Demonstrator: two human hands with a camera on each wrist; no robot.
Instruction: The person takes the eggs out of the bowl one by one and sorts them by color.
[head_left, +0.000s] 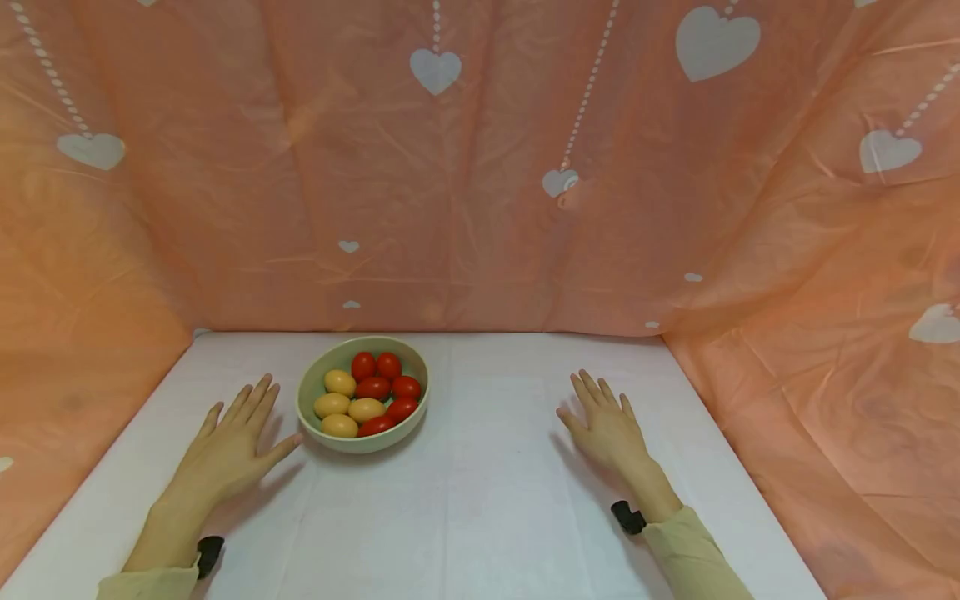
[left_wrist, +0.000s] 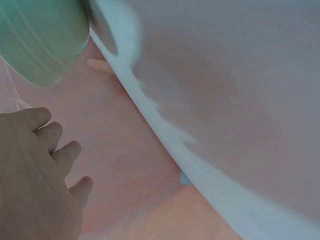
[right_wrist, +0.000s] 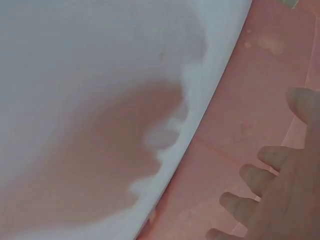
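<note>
Pale-green round bowl (head_left: pixel 362 445) just right of left hand (head_left: pixel 225 454), well apart from right hand (head_left: pixel 611 433); both spread, holding nothing.

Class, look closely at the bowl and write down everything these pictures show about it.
The bowl is round and pale green, with a smooth wall that could be plastic or ceramic; the left wrist view shows faint bands outside. It sits upright on the white tabletop, left of centre and towards the far edge. Inside lie six red pieces and four yellow pieces, all rounded. The left hand's thumb tip is close by; whether it touches is unclear.
</note>
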